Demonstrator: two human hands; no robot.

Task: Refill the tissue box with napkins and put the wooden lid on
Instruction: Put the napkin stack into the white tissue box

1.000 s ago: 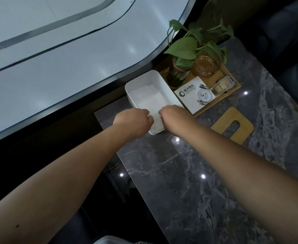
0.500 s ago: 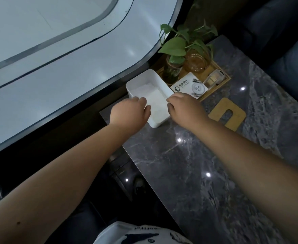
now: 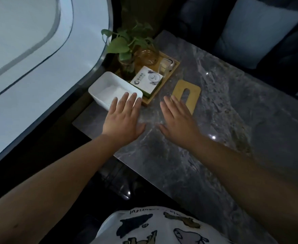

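Tissue box (image 3: 109, 85), napkins (image 3: 114, 94) showing inside, is sitting uncovered at the table's (image 3: 223, 120) far-left edge as both hands are pulling back flat and empty: left hand (image 3: 122, 118) leaving the rim, right hand (image 3: 178, 120) nearing the wooden lid (image 3: 194, 95), likely next.

table (image 3: 215, 120): glossy veined marble | tissue box (image 3: 99, 85): smooth white plastic; lid (image 3: 194, 88): matt wood

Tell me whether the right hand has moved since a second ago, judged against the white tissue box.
Yes. The right hand left the white tissue box rim, opened flat and shifted right, toward the slotted wooden lid.
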